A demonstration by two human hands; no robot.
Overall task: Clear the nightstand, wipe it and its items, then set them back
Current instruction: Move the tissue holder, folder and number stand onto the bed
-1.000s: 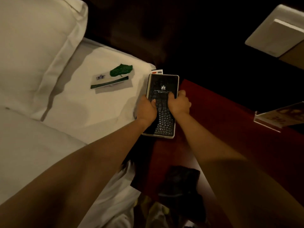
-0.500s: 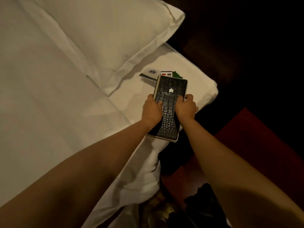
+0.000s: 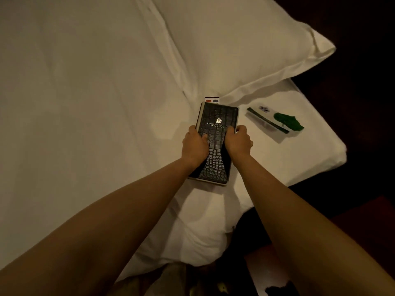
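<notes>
Gripping one black, crocodile-grained folder (image 3: pixel 216 165) from both sides, the left hand (image 3: pixel 195 146) and the right hand (image 3: pixel 240 143) each curl round a long edge, thumbs lying on the cover. The folder carries a gold crest and a line of lettering, and it sits low over the white bed sheet (image 3: pixel 85 103), its near end at the sheet; whether it lies fully flat I cannot tell. A small white card (image 3: pixel 212 100) with a red and a blue mark pokes out from behind its far edge, mostly hidden by the folder. Just to the right on the sheet lies one pale card with a dark green stripe (image 3: pixel 265 121), and one green leaf shape (image 3: pixel 287 123) lies partly on its far end. One white pillow (image 3: pixel 235 43) lies beyond them, its corner near both cards. Down at the right, past the bed's corner, a bit of the nightstand (image 3: pixel 261 268) shows with a dark cloth (image 3: pixel 277 289) on it.
</notes>
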